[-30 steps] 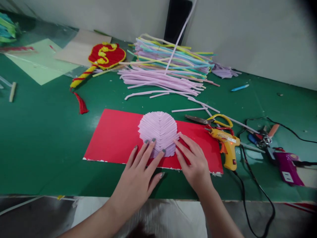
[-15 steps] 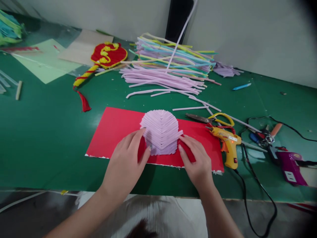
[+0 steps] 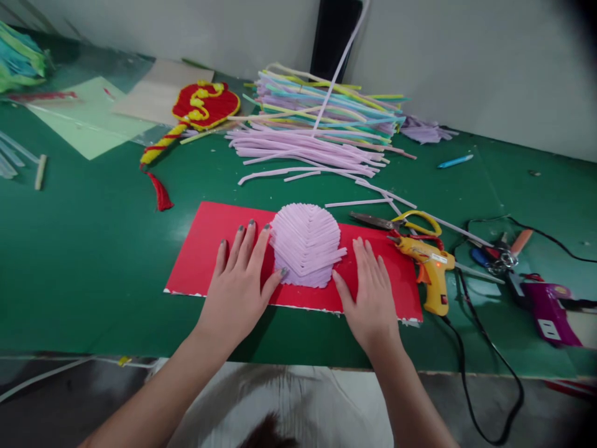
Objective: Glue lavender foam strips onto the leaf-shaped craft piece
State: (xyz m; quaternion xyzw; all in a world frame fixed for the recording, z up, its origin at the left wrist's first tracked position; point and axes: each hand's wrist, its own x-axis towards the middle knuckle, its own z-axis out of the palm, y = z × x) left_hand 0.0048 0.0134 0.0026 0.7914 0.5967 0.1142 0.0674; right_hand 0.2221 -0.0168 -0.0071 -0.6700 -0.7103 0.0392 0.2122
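A rounded lilac piece made of pipe cleaners (image 3: 306, 239), laid in a V pattern, lies on a red board (image 3: 186, 249) with a chipped white front edge. One strip end juts out at its right side. My left hand (image 3: 242, 274) rests on the board with fingers spread, its thumb and index tip at the piece's left edge. On the other side my right hand (image 3: 370, 289) lies flat on the board, its thumb near the piece's lower right edge. Neither hand holds anything.
Scissors (image 3: 415, 224) and a yellow glue gun (image 3: 433, 274) with its cord lie at the right. Behind are piles of lilac (image 3: 308, 149) and coloured pipe cleaners (image 3: 326, 102). A red and yellow fan (image 3: 205, 106) lies back left; a purple tool (image 3: 550, 314) is far right.
My fingers have gone from curled at the piece's edges to stretched out flat on the red board. The lilac piece has shifted slightly right and away from me.
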